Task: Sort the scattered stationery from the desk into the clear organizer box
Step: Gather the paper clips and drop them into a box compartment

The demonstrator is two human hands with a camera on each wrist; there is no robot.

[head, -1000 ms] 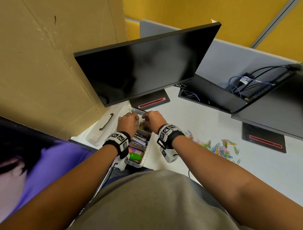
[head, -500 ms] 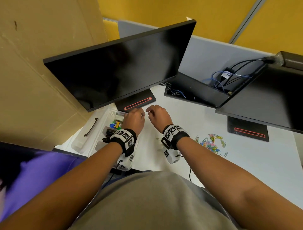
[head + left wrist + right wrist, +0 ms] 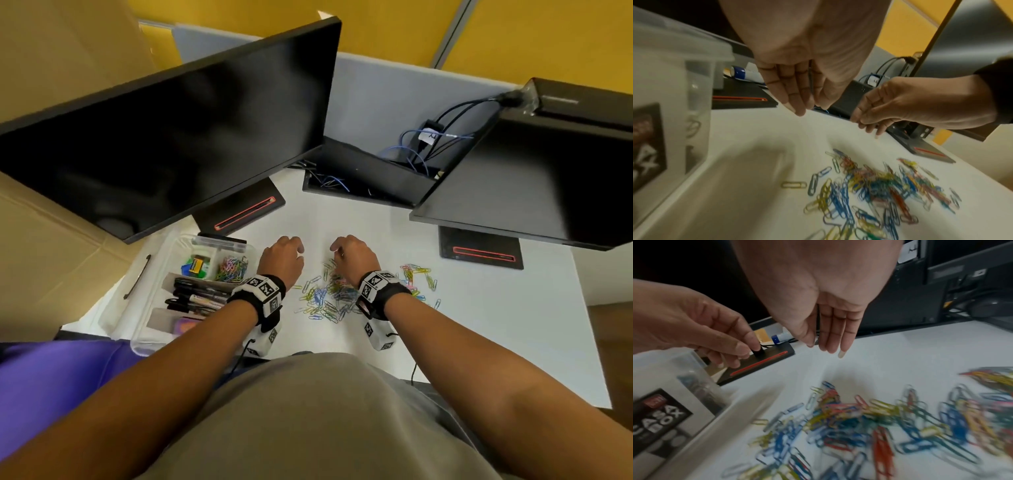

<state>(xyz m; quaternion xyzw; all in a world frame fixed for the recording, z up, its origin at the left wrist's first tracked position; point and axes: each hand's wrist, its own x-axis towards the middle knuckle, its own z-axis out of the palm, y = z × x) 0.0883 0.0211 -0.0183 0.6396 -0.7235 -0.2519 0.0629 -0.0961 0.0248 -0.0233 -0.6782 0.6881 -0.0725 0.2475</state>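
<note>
Organizer box, head view: clear organizer box (image 3: 161, 274) at the desk's (image 3: 513, 325) left edge, paper clips and markers (image 3: 195, 294) inside
Loose clips, head view: paper clip pile (image 3: 329, 294) mid-desk, beneath both wrists
Left wrist view: left hand (image 3: 797, 78) above the desk, fingers loosely extended, holding nothing
Right wrist view: right hand (image 3: 828, 308) relaxed, fingers straight, empty, over the blurred pile (image 3: 879, 426)

Both hands, left (image 3: 281, 257) and right (image 3: 352, 255), hovered empty over loose clips (image 3: 329, 294) on the table (image 3: 479, 325), right of the box (image 3: 156, 329) holding markers (image 3: 195, 294).
</note>
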